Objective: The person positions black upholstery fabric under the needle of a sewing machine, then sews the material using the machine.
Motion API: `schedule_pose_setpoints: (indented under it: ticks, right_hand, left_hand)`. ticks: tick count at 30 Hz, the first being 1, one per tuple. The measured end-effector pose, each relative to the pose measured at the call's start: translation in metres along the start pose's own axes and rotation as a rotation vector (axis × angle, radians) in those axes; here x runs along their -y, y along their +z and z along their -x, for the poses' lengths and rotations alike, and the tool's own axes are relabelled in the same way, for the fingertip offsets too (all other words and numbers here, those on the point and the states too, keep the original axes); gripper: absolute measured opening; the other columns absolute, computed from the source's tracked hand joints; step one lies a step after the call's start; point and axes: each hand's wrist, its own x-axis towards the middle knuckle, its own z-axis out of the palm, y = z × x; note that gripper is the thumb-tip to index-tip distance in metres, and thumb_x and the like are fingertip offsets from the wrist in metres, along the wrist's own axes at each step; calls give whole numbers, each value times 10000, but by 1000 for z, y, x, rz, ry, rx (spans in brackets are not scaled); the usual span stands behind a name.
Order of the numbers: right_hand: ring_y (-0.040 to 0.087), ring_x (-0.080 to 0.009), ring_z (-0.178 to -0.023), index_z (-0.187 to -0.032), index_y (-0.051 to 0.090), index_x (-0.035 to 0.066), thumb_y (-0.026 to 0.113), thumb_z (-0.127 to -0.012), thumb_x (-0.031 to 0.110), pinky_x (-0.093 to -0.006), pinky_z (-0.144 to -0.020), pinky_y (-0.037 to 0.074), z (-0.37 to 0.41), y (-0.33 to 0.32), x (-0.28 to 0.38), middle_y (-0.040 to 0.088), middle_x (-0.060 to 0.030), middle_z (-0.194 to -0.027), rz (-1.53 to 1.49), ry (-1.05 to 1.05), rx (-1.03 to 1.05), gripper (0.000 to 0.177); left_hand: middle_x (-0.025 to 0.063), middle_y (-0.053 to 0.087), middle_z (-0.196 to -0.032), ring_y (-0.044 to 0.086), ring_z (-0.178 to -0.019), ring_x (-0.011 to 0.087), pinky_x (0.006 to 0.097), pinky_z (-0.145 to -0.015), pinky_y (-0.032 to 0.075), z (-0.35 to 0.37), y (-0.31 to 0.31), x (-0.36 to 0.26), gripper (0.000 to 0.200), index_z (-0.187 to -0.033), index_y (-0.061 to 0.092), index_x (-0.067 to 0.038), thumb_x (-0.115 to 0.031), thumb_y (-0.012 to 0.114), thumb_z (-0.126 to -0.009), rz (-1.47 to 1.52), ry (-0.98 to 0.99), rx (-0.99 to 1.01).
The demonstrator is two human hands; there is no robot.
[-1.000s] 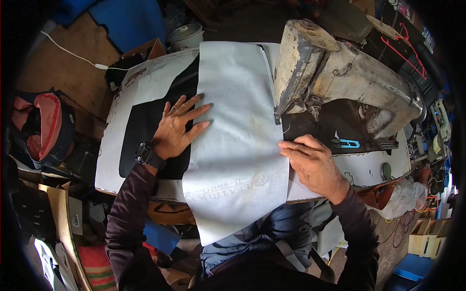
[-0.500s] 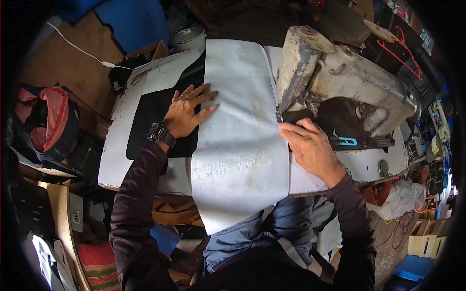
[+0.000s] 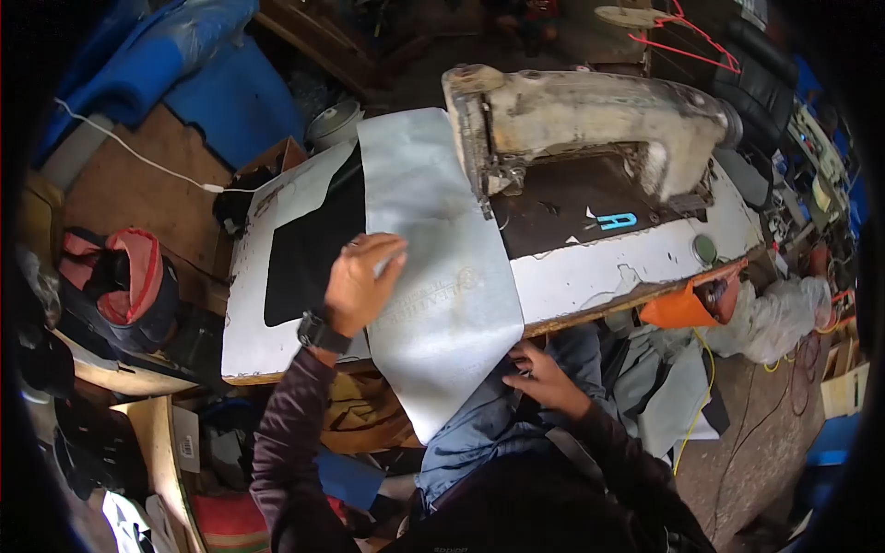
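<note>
A long pale grey sheet (image 3: 442, 203) with faint stamped lettering hangs over the table's front edge, its lower corner above my lap. Beneath its left side lies a black piece of material (image 3: 304, 249). My left hand (image 3: 362, 281), with a watch on the wrist, is over the sheet's left edge, its fingers bent and the thumb apart. At the sheet's lower right edge, below the tabletop, is my right hand (image 3: 551, 380) with curled fingers; what they hold is hidden. The sewing machine (image 3: 590, 115) stands right of the sheet, its needle area close to the sheet's edge.
On the machine bed lies a blue thread snipper (image 3: 618, 221). A round green-topped tin (image 3: 704, 247) sits near the table's right front edge. An orange bag (image 3: 687, 304) hangs below that edge. Another pale piece (image 3: 313, 180) lies at the table's back left.
My right hand has left the needle area and come down to the sheet's lower right edge. My left hand has moved toward me, its fingers more bent. The view has shifted.
</note>
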Motion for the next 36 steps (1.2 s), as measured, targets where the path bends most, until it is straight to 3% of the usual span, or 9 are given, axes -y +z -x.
schedule_pose_setpoints:
  ticks: [3, 8, 11, 13, 14, 18, 22, 28, 36]
  right_hand:
    - [713, -284, -1207, -1305, 703, -46, 797, -957, 195, -381, -1071, 529, -33, -4, 33, 768, -192, -1259, 88, -105, 326, 434]
    - [774, -351, -909, -1133, 749, -48, 751, -1033, 376, -388, -818, 593, 12, -10, 107, 789, -220, -1025, 215, -284, 451, 436]
    - [651, -97, -742, -1005, 633, -29, 796, -1022, 287, -324, -627, 499, 42, -16, 164, 688, -132, -847, -261, -88, 418, 356]
    - [592, -60, -736, -1058, 610, -20, 801, -1019, 244, -325, -609, 475, 48, -20, 201, 650, -100, -829, -256, -229, 454, 328]
    - [562, -41, -733, -1084, 599, -15, 803, -1018, 222, -325, -600, 464, 46, -24, 210, 632, -84, -820, -253, -300, 474, 320]
    - [665, -376, -726, -1124, 601, 10, 679, -1066, 134, -444, -606, 513, 35, -22, 211, 638, -166, -840, 131, -494, 562, 158]
    - [727, -308, -804, -1144, 684, 44, 708, -1044, 168, -422, -668, 599, 20, -37, 208, 710, -120, -895, 409, -704, 532, 161]
    - [695, -390, -1041, -1216, 699, 0, 655, -881, -33, -493, -945, 577, -61, -162, 216, 737, -196, -1132, 1172, -667, -118, 340]
    - [685, -383, -1086, -1162, 714, -6, 646, -866, -49, -460, -964, 576, -125, -202, 179, 689, -177, -1143, 1570, -549, 9, 306]
  left_hand:
    - [169, 780, -1224, 750, -1111, 351, 424, -964, 602, 10, 11, -57, 229, -1180, 789, -14, -125, 766, -981, 47, 53, 66]
    - [248, 742, -1233, 737, -1093, 400, 451, -944, 605, 16, 14, -130, 478, -1245, 725, 48, -320, 822, -957, 95, 19, 197]
    - [291, 732, -1171, 733, -1041, 434, 487, -929, 593, 3, 4, -155, 676, -1224, 698, 94, -486, 842, -909, 135, -92, 344]
    - [308, 731, -1112, 735, -1002, 455, 518, -935, 580, -23, -2, -157, 795, -1175, 687, 133, -594, 826, -884, 131, -153, 514]
    - [302, 718, -1136, 727, -1002, 471, 516, -886, 566, -39, -9, -155, 674, -1199, 691, 78, -476, 858, -853, 120, -218, 712]
    - [242, 707, -1074, 686, -1031, 473, 518, -888, 562, -21, 18, -133, 413, -1175, 658, 53, -157, 722, -826, 33, -165, 612]
    - [243, 657, -1018, 682, -836, 484, 540, -773, 576, -3, 33, -137, 205, -1071, 602, 30, 31, 597, -866, -13, -31, 184]
    - [258, 738, -1016, 742, -844, 461, 523, -756, 598, -4, 49, -137, 258, -1188, 647, 12, -71, 674, -945, 153, -248, 68]
    - [205, 799, -1075, 793, -880, 360, 424, -764, 616, -2, 65, -136, 283, -1260, 768, -28, -113, 723, -993, 69, -264, 149]
